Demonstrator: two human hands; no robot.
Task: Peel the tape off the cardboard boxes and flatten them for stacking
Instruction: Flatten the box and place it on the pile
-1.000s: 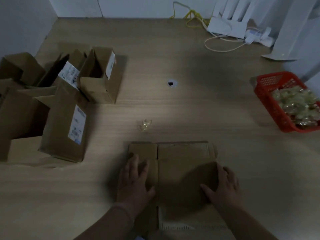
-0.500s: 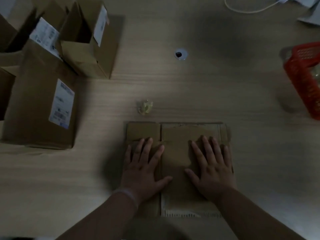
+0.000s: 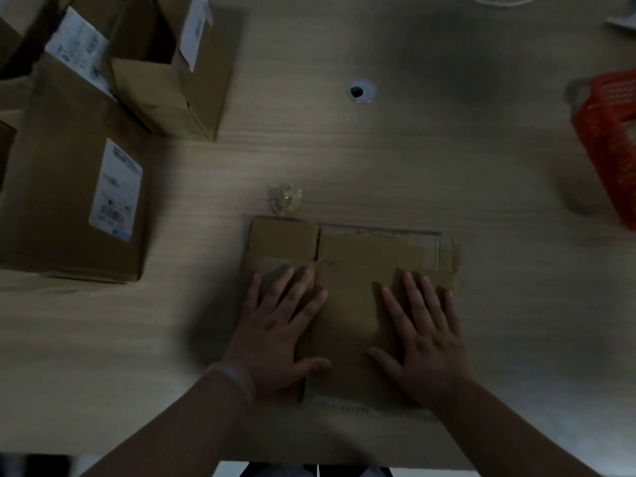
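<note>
My left hand lies palm down on the left part of the flattened box, fingers spread wide & flat, thumb pointing in toward the middle; my right hand lies the same way on the right part, fingers fanned, thumb angled in; neither pinches anything, both just pressed flat on cardboard; a pale band sits on my left wrist; the box lies flat on the wood table near its front edge, right in front of me, flaps showing at the far end; a crumpled wad of tape sits on the table just past the box's far left corner, not touching my hands; unflattened boxes w/ white labels stand at the far left; a red basket at the right edge, well apart; small round hole in the table farther back.
</note>
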